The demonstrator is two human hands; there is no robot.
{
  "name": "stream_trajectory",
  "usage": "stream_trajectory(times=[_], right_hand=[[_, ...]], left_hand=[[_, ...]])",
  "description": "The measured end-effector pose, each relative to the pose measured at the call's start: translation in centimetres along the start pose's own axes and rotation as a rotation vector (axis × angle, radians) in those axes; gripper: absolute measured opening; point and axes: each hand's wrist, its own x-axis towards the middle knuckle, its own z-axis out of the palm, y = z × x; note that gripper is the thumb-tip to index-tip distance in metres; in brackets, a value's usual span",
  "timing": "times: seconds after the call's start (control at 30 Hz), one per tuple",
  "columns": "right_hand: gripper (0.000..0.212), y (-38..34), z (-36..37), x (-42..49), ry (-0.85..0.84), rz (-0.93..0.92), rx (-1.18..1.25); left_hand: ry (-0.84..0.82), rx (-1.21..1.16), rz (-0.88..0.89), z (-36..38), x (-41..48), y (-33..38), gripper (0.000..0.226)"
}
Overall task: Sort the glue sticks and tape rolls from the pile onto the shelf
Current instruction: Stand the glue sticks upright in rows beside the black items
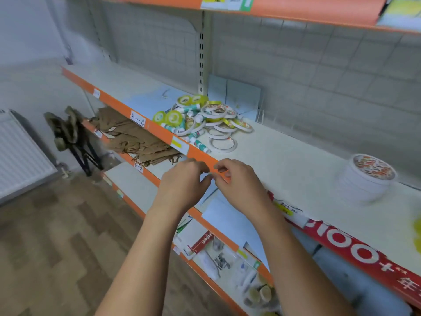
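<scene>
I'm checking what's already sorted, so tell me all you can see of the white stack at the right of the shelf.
The stack is a short upright column of white rolls, apparently tape. On top is a round label printed in red and orange. Blur hides the print and the number of rolls. It stands on the cream shelf, toward the back, well to the right of the mixed pile and apart from it. Only the shelf touches it.

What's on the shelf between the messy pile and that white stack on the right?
Nothing: in the head view, bare shelf runs from the pile to the stack.
</scene>
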Motion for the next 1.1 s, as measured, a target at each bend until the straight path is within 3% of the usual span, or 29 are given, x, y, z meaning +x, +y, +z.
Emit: stream_trajectory(times=[0.47, 0.63, 0.8, 0.93, 1.1], right_hand=[[0.016, 0.2, 3.3, 11.7, 0.049, 0.005, 0.001], [0.023, 0.2, 4.6, 15.9, 0.048, 0.004, -0.111], [0.035, 0.5, 6.0, 18.2, -0.105, 0.111, -0.251], [0.025, 0.1, 6.4, 18.8, -0.180, 0.171, -0.276], [0.022, -0.8, 5.8, 18.9, -0.082, 0.216, -0.276]], left_hand=[[0.076, -0.043, -0.031, 1.4, 9.8, -6.8, 0.020], [0.114, -0.085, -0.044, 1.7, 13.8, -9.0, 0.021], [0.105, -0.170, 0.038, 2.1, 18.1, -10.3, 0.020], [0.097, -0.233, 0.107, 3.0, 21.6, -10.2, 0.022], [0.032, -0.300, 0.148, 4.3, 24.5, -9.5, 0.034]])
